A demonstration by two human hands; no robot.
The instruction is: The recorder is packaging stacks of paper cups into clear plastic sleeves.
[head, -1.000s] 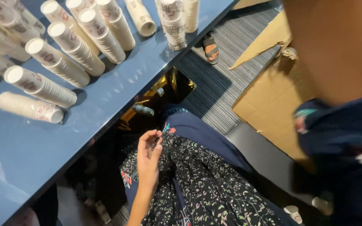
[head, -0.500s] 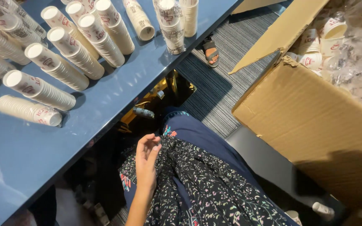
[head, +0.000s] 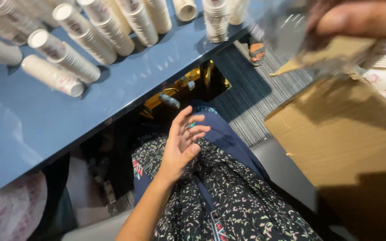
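The left hand (head: 182, 145) hovers palm-up over the lap, above a dark floral dress (head: 228, 201), its fingers (head: 195, 130) loosely spread and curled a little, holding nothing. Up at the top right, close to the camera and blurred, the right hand (head: 358, 18) comes in; its fingers look closed on a crinkled clear plastic wrap (head: 291, 33), though the blur keeps me from saying just how the grip sits. That wrap hangs just above the open flap of a big cardboard box (head: 349, 138) standing on the floor at the person's right. Inside the box's far corner, paper cups (head: 380, 76) show pale through more plastic.

The film should handle as almost weightless, limp and slippery, likely to slide or tear if pulled hard, so I'd judge a bunched pinch near a gathered edge the safest hold.

On the blue table (head: 126, 89) ahead, long stacks of nested paper cups (head: 52, 73) lie on their sides in rows, a few touching. They look light and easily crushed; grasping a stack around its middle would suit them best. A sandalled foot (head: 256, 49) shows on the striped carpet (head: 264, 89) beyond the table.
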